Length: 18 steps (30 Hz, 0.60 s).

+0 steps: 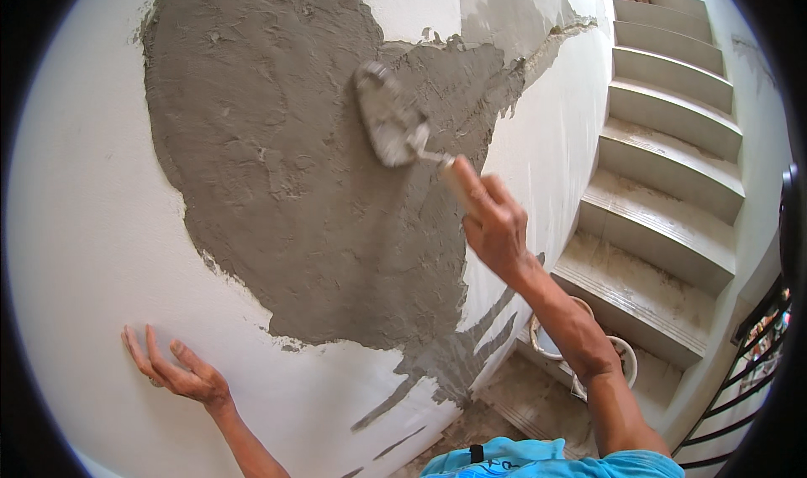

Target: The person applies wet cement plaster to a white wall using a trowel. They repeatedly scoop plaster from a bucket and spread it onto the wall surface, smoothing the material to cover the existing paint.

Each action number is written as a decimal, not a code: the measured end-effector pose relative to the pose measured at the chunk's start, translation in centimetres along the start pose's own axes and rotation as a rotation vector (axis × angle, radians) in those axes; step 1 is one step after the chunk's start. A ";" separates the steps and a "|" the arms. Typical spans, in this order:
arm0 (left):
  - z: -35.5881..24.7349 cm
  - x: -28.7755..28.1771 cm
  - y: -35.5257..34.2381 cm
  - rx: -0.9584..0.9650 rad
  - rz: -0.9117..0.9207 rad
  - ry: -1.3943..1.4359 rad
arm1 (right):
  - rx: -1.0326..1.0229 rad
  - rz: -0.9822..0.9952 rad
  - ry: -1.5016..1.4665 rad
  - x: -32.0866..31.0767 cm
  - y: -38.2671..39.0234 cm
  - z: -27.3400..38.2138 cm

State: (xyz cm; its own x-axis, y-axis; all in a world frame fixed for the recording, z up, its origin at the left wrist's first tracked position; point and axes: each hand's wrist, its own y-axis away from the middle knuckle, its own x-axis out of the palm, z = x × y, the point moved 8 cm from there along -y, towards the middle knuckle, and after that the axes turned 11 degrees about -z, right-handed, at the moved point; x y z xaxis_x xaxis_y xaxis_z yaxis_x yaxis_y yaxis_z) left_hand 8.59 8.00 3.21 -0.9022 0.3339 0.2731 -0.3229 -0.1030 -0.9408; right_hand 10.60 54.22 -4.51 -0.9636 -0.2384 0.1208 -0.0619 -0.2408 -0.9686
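My right hand (498, 224) is closed round the handle of a trowel (390, 118). The trowel's blade, smeared with grey mortar and blurred by motion, lies over a large patch of wet grey mortar (261, 142) on the white wall (92, 200). Whether the blade presses on the mortar or hovers just off it, I cannot tell. My left hand (178, 372) has its fingers spread against or close to the bare white wall, below and left of the patch. It holds nothing.
Concrete stairs (660, 217) climb along the right side. Two buckets (624, 362) stand by the lowest steps, partly behind my right forearm. A black metal railing (740, 385) runs at the lower right. Lighter grey plaster (508, 11) covers the wall at the top.
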 end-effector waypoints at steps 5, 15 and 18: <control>-0.1 -0.4 -0.2 0.000 -0.002 0.004 | 0.018 0.076 -0.097 -1.6 1.0 1.7; -0.3 -0.1 -0.4 -0.004 -0.008 0.029 | -0.092 -0.023 0.046 0.4 -2.0 1.2; -0.5 0.0 -0.2 -0.006 -0.012 0.050 | -0.196 0.027 0.006 0.1 1.6 3.2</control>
State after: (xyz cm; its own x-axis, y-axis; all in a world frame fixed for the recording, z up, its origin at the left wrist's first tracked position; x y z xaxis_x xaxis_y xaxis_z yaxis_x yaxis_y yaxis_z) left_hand 8.81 8.44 3.29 -0.8826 0.3818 0.2745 -0.3321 -0.0928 -0.9387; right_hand 11.26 50.80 -5.34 -0.9672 -0.2361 0.0934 -0.0847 -0.0464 -0.9953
